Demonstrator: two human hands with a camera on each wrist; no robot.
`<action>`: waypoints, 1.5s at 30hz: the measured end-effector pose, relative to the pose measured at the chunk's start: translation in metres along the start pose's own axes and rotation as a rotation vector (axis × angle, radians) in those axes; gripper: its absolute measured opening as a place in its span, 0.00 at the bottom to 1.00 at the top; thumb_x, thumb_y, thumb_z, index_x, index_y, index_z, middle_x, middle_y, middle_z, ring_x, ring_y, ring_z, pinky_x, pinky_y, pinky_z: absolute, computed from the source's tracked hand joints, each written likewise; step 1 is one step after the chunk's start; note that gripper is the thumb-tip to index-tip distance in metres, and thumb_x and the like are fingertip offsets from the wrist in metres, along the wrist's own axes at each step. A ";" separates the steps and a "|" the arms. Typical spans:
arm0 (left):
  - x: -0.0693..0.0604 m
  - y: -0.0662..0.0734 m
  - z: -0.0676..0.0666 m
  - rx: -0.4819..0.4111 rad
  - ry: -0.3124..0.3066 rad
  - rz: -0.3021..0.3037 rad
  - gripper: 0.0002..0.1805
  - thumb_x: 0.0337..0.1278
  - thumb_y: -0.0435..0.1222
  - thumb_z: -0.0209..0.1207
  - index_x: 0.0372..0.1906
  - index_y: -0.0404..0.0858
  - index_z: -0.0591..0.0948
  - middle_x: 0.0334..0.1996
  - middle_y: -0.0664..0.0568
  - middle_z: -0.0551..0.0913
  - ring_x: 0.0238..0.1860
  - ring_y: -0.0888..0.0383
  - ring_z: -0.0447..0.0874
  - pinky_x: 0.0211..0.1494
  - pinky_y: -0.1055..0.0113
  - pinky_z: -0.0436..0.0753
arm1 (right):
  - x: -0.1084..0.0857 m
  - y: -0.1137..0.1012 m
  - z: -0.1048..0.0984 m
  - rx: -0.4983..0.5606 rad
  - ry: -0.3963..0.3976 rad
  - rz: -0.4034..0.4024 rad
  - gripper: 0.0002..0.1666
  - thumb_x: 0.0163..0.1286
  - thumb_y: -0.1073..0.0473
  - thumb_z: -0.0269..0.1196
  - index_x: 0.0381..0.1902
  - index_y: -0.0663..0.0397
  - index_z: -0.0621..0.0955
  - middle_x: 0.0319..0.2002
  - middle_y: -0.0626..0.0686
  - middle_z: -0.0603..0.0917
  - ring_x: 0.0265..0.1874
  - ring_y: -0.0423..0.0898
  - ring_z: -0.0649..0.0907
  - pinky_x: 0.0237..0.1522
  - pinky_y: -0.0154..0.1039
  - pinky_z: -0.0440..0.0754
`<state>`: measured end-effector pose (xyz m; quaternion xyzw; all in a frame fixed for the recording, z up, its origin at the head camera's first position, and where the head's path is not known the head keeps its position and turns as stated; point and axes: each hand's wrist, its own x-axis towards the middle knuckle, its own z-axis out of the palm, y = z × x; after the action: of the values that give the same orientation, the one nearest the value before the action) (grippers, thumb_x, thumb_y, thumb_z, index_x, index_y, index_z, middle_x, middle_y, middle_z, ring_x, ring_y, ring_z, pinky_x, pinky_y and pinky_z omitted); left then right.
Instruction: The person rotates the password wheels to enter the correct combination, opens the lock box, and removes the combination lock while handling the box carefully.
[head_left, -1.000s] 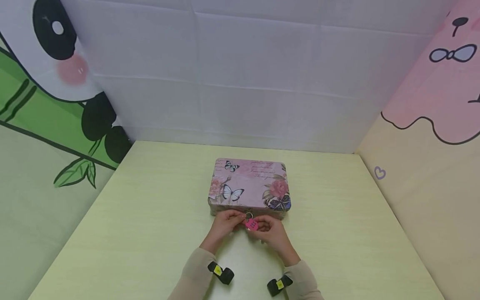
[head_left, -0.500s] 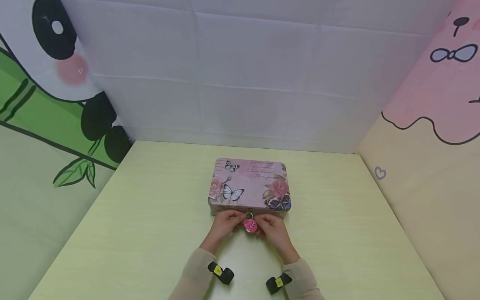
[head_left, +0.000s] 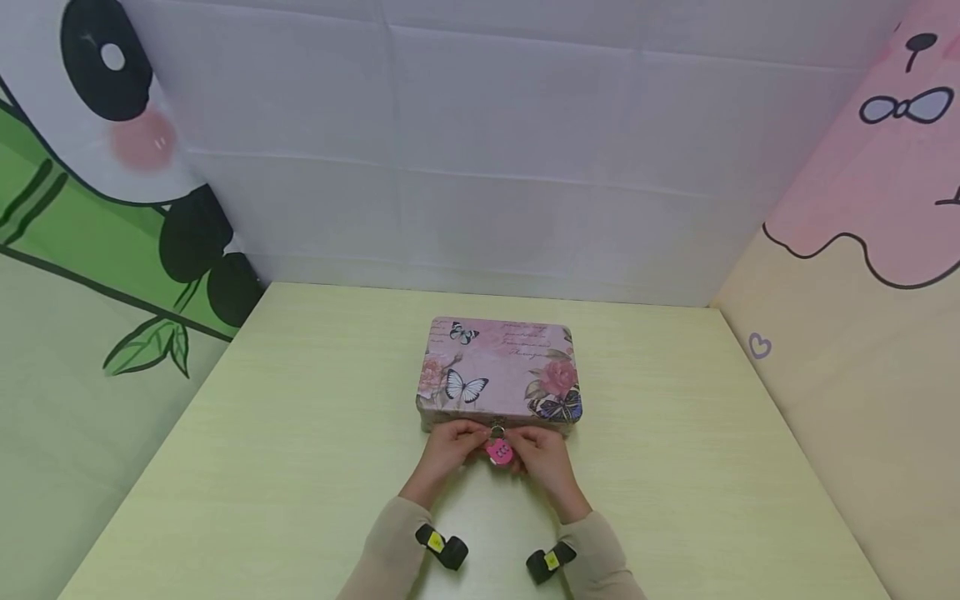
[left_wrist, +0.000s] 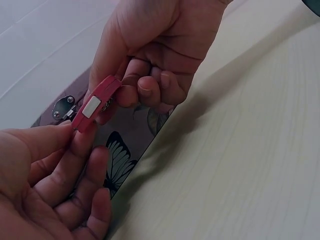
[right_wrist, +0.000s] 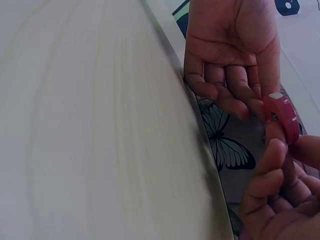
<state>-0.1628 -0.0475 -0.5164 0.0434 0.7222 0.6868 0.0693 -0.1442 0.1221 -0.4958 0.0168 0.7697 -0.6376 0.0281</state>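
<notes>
The head view is evenly bright, the wrist views dimmer, soft shadows crossing the table [head_left: 300, 417].

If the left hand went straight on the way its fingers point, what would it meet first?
The padlock, which the left hand holds; past that, likely the right hand, though the gap to the box is hard to judge.

I see a hot-pink padlock [head_left: 499, 452] and a paler pink box [head_left: 506, 354] patterned with butterflies and flowers. The table [head_left: 300, 417] reads pale yellow to me, the far wall [head_left: 487, 150] greyish.
</notes>
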 end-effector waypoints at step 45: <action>-0.004 -0.001 -0.009 -0.060 0.001 -0.067 0.14 0.54 0.24 0.64 0.45 0.19 0.81 0.35 0.38 0.88 0.31 0.63 0.85 0.37 0.69 0.81 | 0.000 0.018 0.012 0.229 0.026 0.054 0.11 0.72 0.68 0.57 0.37 0.78 0.79 0.18 0.47 0.79 0.14 0.37 0.78 0.19 0.29 0.74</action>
<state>-0.1603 -0.0575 -0.5173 0.0167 0.7022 0.7057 0.0929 -0.1428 0.1133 -0.5153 0.0491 0.6915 -0.7199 0.0331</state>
